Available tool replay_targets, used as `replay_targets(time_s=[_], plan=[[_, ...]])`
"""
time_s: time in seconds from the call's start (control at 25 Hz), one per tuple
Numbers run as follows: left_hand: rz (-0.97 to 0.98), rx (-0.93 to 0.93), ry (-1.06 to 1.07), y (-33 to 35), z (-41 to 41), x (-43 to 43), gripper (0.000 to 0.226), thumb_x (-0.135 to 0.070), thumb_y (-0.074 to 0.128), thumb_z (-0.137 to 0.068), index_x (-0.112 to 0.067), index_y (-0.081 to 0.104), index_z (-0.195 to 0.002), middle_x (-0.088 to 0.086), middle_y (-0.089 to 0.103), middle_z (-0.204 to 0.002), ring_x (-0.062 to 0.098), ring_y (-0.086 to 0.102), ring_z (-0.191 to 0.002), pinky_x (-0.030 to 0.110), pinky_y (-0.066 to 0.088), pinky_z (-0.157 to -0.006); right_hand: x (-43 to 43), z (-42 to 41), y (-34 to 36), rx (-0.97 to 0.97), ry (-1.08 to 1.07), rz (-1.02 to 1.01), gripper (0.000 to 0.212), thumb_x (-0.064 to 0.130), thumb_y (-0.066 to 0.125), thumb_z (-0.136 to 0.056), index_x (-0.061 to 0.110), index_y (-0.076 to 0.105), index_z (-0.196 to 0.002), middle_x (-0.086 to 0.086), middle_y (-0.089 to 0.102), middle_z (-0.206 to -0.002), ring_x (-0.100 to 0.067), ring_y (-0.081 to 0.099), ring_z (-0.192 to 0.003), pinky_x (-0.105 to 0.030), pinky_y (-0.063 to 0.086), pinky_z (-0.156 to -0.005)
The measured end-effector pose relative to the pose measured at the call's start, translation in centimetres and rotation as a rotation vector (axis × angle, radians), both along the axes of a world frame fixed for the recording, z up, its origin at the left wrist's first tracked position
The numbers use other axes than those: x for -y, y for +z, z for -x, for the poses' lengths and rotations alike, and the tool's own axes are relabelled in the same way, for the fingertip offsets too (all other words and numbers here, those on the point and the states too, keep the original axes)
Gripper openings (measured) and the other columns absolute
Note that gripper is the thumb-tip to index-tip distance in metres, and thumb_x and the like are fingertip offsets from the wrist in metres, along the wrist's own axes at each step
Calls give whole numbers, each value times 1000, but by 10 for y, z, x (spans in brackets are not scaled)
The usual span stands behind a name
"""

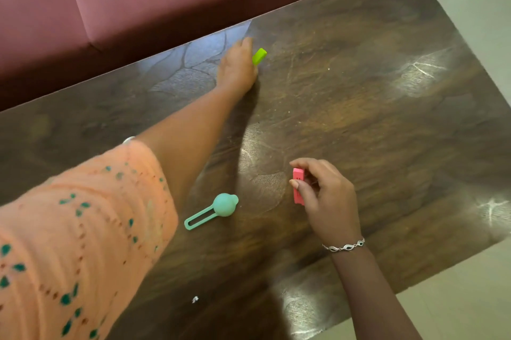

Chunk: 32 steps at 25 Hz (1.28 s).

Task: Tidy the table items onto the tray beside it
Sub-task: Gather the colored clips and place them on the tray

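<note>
Grip of the left hand point(237, 68) sat way out by the far edge of the worktop point(359, 107), right up against the green block point(259, 56). It was too blurry to tell if it actually had hold of it. Block stuck out on that hand's right, long axis slanting off toward the far edge. Closer in, the right hand point(329, 195) pinched the pink eraser point(298, 186). Teal clip point(213, 212) lay loose between the arms. No tray in view.

Left arm: loose peach knit sleeve point(83, 229) with eyelet holes and teal leaf marks; wrist just behind the right hand point(327, 195): silver link bracelet point(344, 246) set with dark stones.
</note>
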<state>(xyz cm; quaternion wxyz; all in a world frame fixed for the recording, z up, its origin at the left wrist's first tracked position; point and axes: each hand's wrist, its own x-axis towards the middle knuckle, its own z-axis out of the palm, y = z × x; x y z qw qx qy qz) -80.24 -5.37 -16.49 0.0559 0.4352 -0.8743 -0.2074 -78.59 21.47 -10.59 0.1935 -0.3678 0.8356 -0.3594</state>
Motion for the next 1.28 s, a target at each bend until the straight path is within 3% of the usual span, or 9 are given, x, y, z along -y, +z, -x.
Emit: replay_targets(time_s=[0.12,0.28,0.4,0.52,0.6,0.76,0.96,1.12,1.28], plan=[[-115,-205,72,13,-41,-20,38,-7,56,-84,-7,53,-122,18,57,-110,27,55,-92,33,42,-82,10,-11,17,43,-35,47,18,8,64,-72,13,64,-88,6,61,-79,-11,57,-68,-24,47,-67],[-357,-513,325,46,-120,-44,30,1,59,-74,-6,59,-103,3,56,-89,8,49,-60,32,49,-67,36,-39,44,238,-85,93,20,0,69,-72,16,64,-82,5,63,-72,-6,58,-64,-14,48,-65],[-506,-737,442,82,-189,-64,44,8,58,-73,-14,49,-110,1,52,-75,1,48,-56,22,43,-59,56,-74,65,510,-115,191,27,-4,69,-72,21,61,-78,-1,62,-71,-14,58,-67,-34,53,-69],[-597,-833,526,116,-267,-76,50,16,57,-77,-21,48,-109,9,45,-73,15,46,-66,29,46,-61,75,-125,79,664,-66,244,27,-8,66,-74,17,61,-78,0,61,-67,-7,59,-60,-27,55,-63],[-602,-899,574,135,-324,-75,37,14,61,-77,-16,56,-97,4,43,-68,12,45,-63,26,52,-58,89,-168,86,712,-2,247,26,-10,65,-74,16,61,-77,6,63,-62,-2,60,-56,-20,55,-58],[-525,-1024,794,158,-446,-73,24,12,62,-77,-11,56,-76,3,51,-68,1,57,-58,20,57,-58,123,-258,94,779,155,201,26,-10,65,-74,16,61,-77,9,63,-57,-1,58,-53,-19,53,-56],[-342,-1116,1194,158,-594,-82,23,12,62,-77,-8,55,-69,2,58,-63,4,59,-54,14,53,-51,160,-374,99,832,337,137,22,-9,66,-74,13,61,-78,-4,61,-67,-2,57,-55,-18,53,-56],[-295,-1157,1505,134,-690,-95,27,18,55,-79,-5,50,-67,12,50,-65,3,60,-45,12,53,-50,180,-450,94,845,431,84,21,-6,67,-74,14,62,-76,4,65,-59,-6,61,-57,-19,55,-57],[-339,-1028,1737,89,-745,-98,33,18,56,-79,-12,51,-67,4,52,-57,6,57,-43,17,50,-45,194,-512,83,865,490,10,20,-6,67,-74,14,62,-75,7,69,-59,-6,65,-59,-16,52,-53]])
